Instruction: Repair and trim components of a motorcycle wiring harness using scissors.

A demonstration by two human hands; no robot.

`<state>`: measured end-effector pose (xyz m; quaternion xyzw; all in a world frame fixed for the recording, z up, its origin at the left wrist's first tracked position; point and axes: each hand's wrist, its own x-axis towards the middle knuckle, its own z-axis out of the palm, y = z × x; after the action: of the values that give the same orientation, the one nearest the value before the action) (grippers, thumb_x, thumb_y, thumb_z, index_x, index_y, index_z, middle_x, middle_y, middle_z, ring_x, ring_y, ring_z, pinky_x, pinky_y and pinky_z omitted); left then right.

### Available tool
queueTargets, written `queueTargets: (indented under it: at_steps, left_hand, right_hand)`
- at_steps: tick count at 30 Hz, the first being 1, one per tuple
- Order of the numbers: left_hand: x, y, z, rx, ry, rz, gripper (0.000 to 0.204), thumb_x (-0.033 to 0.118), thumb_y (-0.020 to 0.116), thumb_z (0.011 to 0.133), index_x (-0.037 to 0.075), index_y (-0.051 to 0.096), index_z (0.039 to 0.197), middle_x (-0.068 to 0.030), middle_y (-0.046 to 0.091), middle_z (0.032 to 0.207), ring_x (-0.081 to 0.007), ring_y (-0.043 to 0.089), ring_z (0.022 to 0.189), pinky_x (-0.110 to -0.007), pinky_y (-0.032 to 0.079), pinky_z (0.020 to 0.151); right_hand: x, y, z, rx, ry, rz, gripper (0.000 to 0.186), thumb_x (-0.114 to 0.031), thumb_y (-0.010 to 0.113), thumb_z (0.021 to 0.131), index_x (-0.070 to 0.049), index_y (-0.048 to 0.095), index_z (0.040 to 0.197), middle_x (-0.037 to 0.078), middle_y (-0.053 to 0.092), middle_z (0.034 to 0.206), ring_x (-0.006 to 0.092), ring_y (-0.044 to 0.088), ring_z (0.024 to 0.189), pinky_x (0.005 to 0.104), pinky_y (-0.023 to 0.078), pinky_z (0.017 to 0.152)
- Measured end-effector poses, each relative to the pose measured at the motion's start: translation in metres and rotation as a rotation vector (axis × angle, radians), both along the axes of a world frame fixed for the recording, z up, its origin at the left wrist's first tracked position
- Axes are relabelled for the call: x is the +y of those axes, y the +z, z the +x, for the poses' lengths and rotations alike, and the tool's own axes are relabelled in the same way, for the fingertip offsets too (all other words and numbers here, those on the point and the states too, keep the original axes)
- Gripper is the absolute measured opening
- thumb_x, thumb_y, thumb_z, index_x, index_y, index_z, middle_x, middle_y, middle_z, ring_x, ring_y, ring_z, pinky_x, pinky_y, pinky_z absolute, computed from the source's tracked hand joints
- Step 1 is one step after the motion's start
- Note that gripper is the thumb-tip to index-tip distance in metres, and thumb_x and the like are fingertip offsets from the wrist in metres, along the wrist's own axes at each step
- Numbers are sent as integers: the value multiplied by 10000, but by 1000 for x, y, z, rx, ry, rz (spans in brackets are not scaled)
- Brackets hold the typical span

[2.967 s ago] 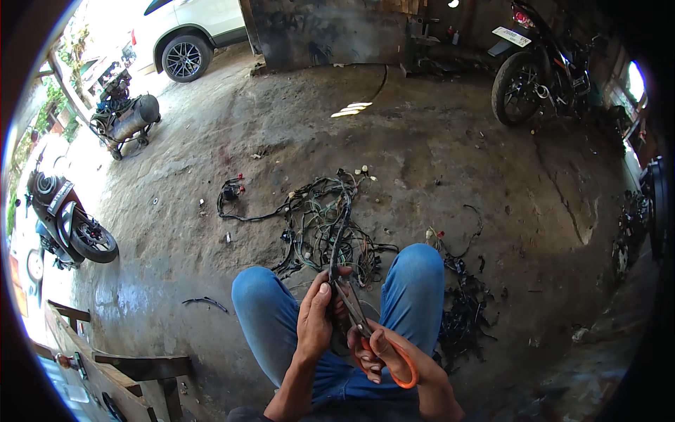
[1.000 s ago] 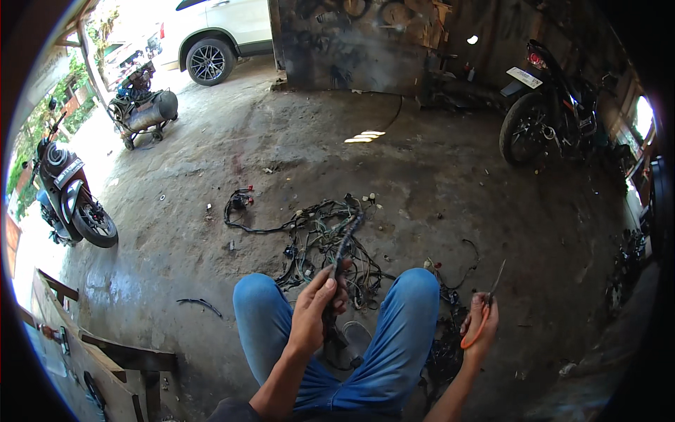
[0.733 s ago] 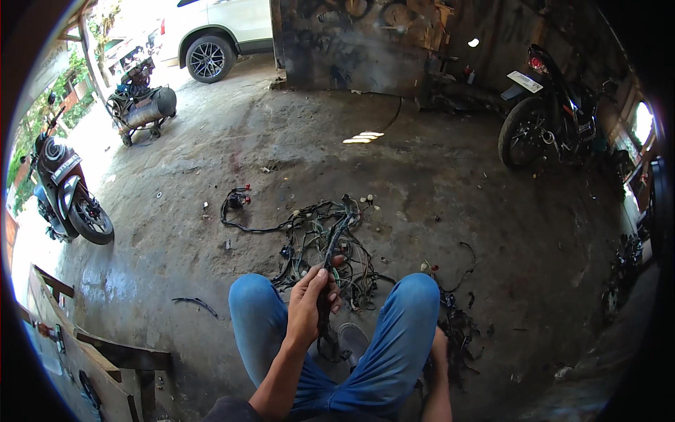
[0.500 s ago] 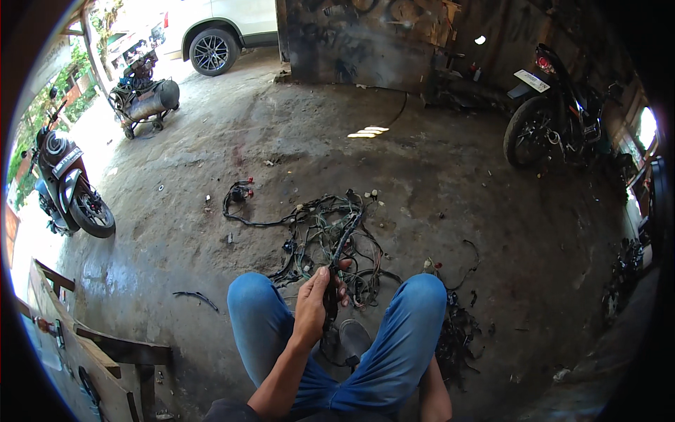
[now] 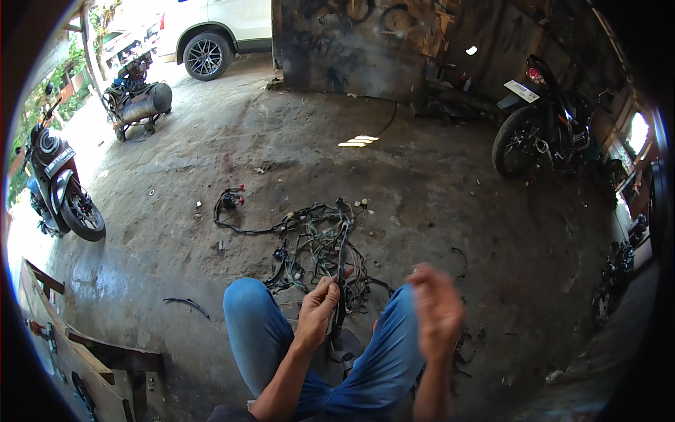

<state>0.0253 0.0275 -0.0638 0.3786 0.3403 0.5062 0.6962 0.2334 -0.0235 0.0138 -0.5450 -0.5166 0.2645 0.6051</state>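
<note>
Between the knees, low centre: left hand (image 5: 318,315), fingers closed on a dark wire bundle (image 5: 340,281) that runs up into the wiring harness (image 5: 316,243) tangled on the floor just ahead.

- Right hand (image 5: 437,309): raised, motion-blurred; fingers look loosely spread, nothing seen in it, exact grip can't tell.
- Hidden/cut off: lower bundle end lost behind left hand and between blue-jeaned legs (image 5: 256,330); small connectors too small to tell apart.
- Surface/room: stained concrete floor (image 5: 422,190), dark workshop wall at back. Motorcycle (image 5: 545,123) at right, another (image 5: 60,190) at left edge, wheeled tank (image 5: 137,105) and white car (image 5: 225,28) outside; wooden frame (image 5: 77,352) lower left.
- Vs. earlier: orange-handled tool, in right hand 1 s ago, now gone from view; right hand back up; left hand's hold unchanged.
</note>
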Motion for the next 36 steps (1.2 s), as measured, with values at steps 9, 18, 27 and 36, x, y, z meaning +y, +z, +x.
queueTargets:
  at_steps: [9,18,27,36]
  left_hand:
    - [-17,-1,-12,656,78,227,331,72,787,933,3,749,1254,-78,613,939,-182,630,866,-318,519,760]
    - [0,-80,10,552,207,153,109,83,690,1011,-7,749,1029,-44,650,862,-153,616,744,-311,501,663]
    - [39,-179,54,496,249,-73,249,258,635,1088,41,723,1005,45,583,700,-28,458,593,-262,379,521]
    - [81,-184,60,764,338,43,155,164,603,1035,45,693,992,-71,597,701,-113,529,646,-319,432,603]
  right_hand:
    - [-3,-60,-90,355,108,-401,410,-89,720,1020,-29,581,1401,43,685,1050,82,662,936,223,559,808]
    - [6,-128,-102,743,85,-479,259,-152,609,1089,-87,416,1249,19,623,847,44,478,602,225,368,514]
    - [36,-187,-85,695,-68,-671,261,-204,598,1095,-34,475,1250,27,622,821,51,479,549,234,390,482]
    - [56,-211,-80,556,-23,-693,302,-202,559,1105,25,608,1298,22,634,819,65,517,602,254,420,525]
